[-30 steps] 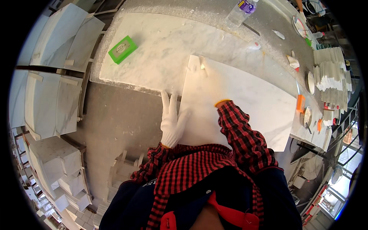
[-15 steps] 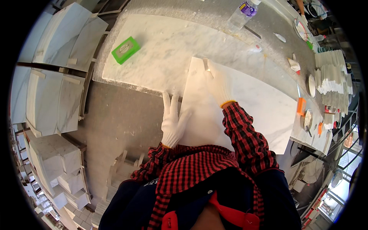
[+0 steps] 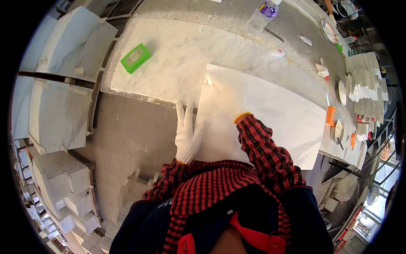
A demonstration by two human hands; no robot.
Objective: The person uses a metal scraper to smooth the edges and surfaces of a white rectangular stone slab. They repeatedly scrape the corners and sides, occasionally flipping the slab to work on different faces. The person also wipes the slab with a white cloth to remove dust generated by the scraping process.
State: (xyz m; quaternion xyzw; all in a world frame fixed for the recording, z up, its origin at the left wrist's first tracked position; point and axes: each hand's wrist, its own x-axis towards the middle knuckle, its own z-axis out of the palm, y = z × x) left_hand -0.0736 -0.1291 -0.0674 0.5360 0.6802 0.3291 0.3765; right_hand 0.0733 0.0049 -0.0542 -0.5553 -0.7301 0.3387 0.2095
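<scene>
A white marble slab [image 3: 279, 122] lies in front of me, its left part overlapping a longer marble slab [image 3: 177, 46] on the bench. My left hand [image 3: 187, 134], in a white knitted glove, is at the near slab's left edge. Its fingers are stretched and spread outside the edge, and the thumb rests against the slab. My right hand [image 3: 228, 99], gloved the same way, is over the slab's upper left part with fingers bent down. Something small and pale seems to be at its fingertips; blur and the white background hide what it is.
A green box [image 3: 135, 58] sits on the far slab. Behind are a clear bottle [image 3: 259, 20] and a dark flat strip [image 3: 275, 35]. An orange box [image 3: 331, 115], bowls [image 3: 339, 130] and stacked pale pieces [image 3: 367, 80] stand right. Stacked slabs [image 3: 59, 114] line the left.
My right hand has slid left and slightly nearer along the slab, toward its left edge. My left hand keeps its place on the slab's edge; the whole view has shifted slightly.
</scene>
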